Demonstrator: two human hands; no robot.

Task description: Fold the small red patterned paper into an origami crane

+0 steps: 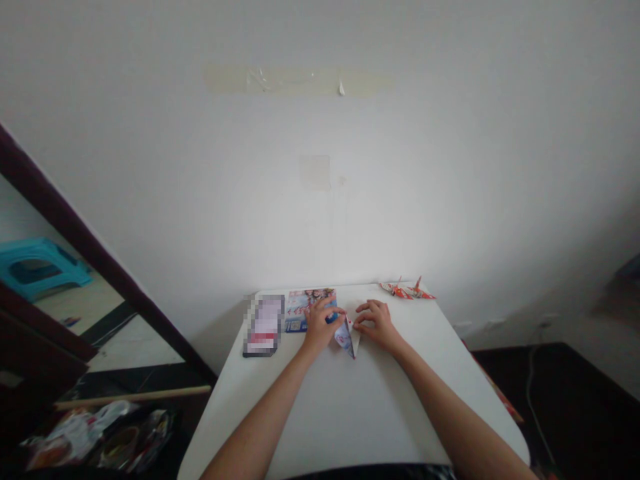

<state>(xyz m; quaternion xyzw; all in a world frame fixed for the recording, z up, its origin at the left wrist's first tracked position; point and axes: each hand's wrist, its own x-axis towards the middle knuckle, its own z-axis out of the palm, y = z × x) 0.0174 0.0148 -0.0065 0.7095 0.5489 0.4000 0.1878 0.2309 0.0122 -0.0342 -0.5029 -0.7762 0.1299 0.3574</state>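
Note:
A partly folded piece of origami paper [345, 338], patterned in blue and pink with a white side showing, stands on the white table between my hands. My left hand [323, 325] pinches its upper left part between thumb and fingers. On the other side, my right hand [377, 323] has thumb and forefinger closed at the paper's right edge, the other fingers curled. Behind my left hand lies a printed paper packet [295, 313] with blossoms and a square code.
Two red patterned folded paper cranes [411, 291] rest at the table's back right. A phone [265, 325], blurred out, lies at the left. The white table [350, 420] meets the wall [400, 167]. A turquoise plastic stool [43, 263] and plastic bags [95, 427] are off to the left.

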